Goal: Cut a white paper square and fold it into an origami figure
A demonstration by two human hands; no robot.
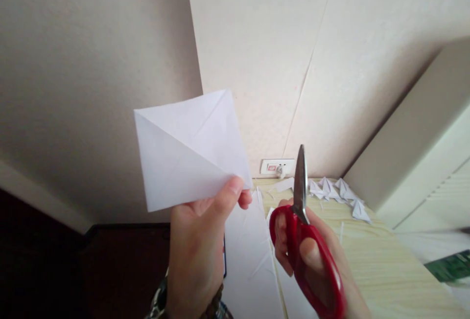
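Note:
My left hand (205, 231) pinches a squarish sheet of white paper (183, 157) at its lower right corner, thumb on top. Diagonal crease lines run across the paper, which is held up in the air in front of the wall. Red-handled scissors (299, 240) are in my right hand (316, 255), with the fingers through the handle loops. Their blades are together and point upward, a short way right of the paper and apart from it. Part of the right hand is hidden behind the handles.
White paper sheets (249, 270) and thin strips lie on the light wooden table (385, 260). Several small folded paper pieces (330, 189) sit by the wall at the back. A wall socket (277, 167) holds a plug. A pale cabinet-like panel (422, 148) rises at the right.

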